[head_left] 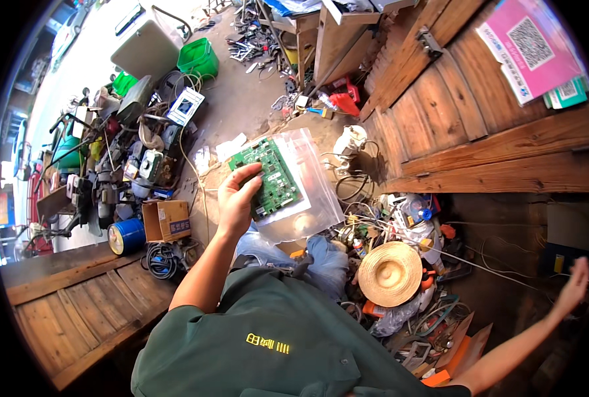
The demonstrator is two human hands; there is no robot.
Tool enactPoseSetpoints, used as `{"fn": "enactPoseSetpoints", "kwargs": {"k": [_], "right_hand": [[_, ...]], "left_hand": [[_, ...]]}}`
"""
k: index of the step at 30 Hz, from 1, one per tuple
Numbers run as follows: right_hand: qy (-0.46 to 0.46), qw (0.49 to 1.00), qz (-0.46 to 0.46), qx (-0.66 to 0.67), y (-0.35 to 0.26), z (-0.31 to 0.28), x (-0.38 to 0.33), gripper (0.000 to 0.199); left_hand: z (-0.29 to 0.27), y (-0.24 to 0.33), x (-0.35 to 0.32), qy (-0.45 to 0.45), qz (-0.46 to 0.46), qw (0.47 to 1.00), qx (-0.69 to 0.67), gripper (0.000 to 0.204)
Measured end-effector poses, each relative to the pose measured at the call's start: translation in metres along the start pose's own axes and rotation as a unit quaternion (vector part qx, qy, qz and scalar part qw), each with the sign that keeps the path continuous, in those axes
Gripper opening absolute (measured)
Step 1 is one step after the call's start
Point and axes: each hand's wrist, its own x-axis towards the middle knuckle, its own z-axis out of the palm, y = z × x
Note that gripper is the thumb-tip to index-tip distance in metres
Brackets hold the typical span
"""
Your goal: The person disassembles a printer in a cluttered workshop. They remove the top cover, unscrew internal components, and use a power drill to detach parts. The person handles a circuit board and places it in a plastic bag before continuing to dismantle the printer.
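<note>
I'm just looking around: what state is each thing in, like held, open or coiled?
Left hand: closed on the circuit board
Circuit board: held, chips showing
Plastic bag: spread out behind the board
Right hand: open, nothing visible in it
Straw hat: lying on the clutter
Black cable: coiled
Green bin: upright, open-topped

A straw hat [390, 274] lies on a jumble of cables and small parts. Across the way, a blue drum [126, 237] sits just beside an open cardboard box [167, 221], with a coil of black cable [161, 261] near both. Beyond them spreads a heap of old machine parts [150, 165]. A green bin [202, 61] stands on the floor [241, 89]; a pink sheet [531, 66] lies against wooden planks [433, 112] at upper right.
</note>
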Motion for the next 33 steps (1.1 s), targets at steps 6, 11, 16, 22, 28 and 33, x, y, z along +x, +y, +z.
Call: {"fn": "enactPoseSetpoints", "kwargs": {"k": [6, 11, 16, 22, 28, 33], "right_hand": [[-0.282, 0.907, 0.281, 0.140, -0.139, 0.234, -0.399, 0.019], [-0.422, 0.750, 0.472, 0.189, -0.268, 0.304, -0.658, 0.028], [-0.433, 0.783, 0.432, 0.114, -0.328, 0.302, -0.653, 0.030], [-0.402, 0.864, 0.303, 0.024, -0.404, 0.330, -0.530, 0.035], [-0.428, 0.866, 0.219, 0.137, -0.492, 0.433, -0.481, 0.036], [-0.488, 0.793, 0.205, 0.301, -0.572, 0.537, -0.486, 0.028]], "left_hand": [[-0.168, 0.018, 0.099, 0.040, 0.011, 0.999, -0.018, 0.032], [-0.346, 0.078, 0.159, 0.100, 0.021, 0.995, 0.018, 0.036], [-0.401, 0.107, 0.195, 0.098, 0.021, 0.995, 0.012, 0.041], [-0.388, 0.088, 0.221, 0.034, -0.032, 0.998, -0.036, 0.045], [-0.322, 0.108, 0.229, -0.057, -0.036, 0.997, -0.027, 0.044], [-0.292, 0.127, 0.259, -0.103, -0.013, 0.994, 0.022, 0.043]]}}
